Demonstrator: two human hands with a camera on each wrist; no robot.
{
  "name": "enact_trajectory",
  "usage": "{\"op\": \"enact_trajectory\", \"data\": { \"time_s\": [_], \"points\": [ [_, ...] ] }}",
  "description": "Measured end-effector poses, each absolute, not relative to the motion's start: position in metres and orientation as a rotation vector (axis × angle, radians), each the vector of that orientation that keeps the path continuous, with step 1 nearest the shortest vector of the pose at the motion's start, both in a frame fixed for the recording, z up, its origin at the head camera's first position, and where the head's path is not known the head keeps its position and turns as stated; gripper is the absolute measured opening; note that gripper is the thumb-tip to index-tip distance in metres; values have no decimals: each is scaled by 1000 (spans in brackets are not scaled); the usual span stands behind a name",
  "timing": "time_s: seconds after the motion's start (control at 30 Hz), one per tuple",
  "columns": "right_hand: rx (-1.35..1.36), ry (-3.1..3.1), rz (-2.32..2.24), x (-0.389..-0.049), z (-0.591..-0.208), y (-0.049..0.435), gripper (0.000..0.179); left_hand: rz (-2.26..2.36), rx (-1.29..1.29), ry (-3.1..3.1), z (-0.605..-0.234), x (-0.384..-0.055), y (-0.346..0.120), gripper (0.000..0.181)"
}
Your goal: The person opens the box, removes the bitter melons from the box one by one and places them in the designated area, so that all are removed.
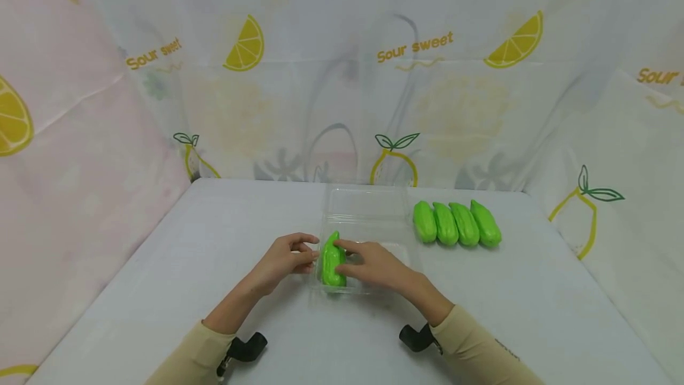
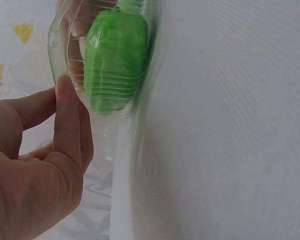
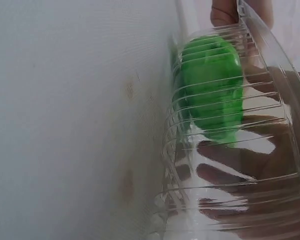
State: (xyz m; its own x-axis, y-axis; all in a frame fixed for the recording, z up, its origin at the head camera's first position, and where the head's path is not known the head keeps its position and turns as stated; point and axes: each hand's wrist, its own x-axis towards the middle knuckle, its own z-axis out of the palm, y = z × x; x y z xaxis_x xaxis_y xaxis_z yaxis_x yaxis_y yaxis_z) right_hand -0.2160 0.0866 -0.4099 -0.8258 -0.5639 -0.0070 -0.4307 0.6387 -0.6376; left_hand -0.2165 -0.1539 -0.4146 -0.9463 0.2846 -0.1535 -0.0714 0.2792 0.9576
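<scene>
A clear plastic clamshell box stands on the table with its lid folded back. Inside, along its left side, lies a long green papaya-like fruit with ribbed skin, narrow end away from me. My right hand reaches into the box and holds this fruit, forefinger near the narrow end and thumb lower down; its other fingers show only through the plastic in the right wrist view. At the box's left edge, my left hand pinches the rim between thumb and fingertips.
Several matching green fruits lie side by side in a row to the right of the box. The white table ends at a printed cloth backdrop. Black wrist mounts sit below both forearms.
</scene>
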Motion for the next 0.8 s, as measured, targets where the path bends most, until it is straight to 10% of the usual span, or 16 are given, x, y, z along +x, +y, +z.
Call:
{"op": "enact_trajectory", "data": {
  "time_s": [0.8],
  "points": [
    [-810,2590,-1116,-216,-406,78,58,1724,192,2247,-416,-217,-154,43]
  ]
}}
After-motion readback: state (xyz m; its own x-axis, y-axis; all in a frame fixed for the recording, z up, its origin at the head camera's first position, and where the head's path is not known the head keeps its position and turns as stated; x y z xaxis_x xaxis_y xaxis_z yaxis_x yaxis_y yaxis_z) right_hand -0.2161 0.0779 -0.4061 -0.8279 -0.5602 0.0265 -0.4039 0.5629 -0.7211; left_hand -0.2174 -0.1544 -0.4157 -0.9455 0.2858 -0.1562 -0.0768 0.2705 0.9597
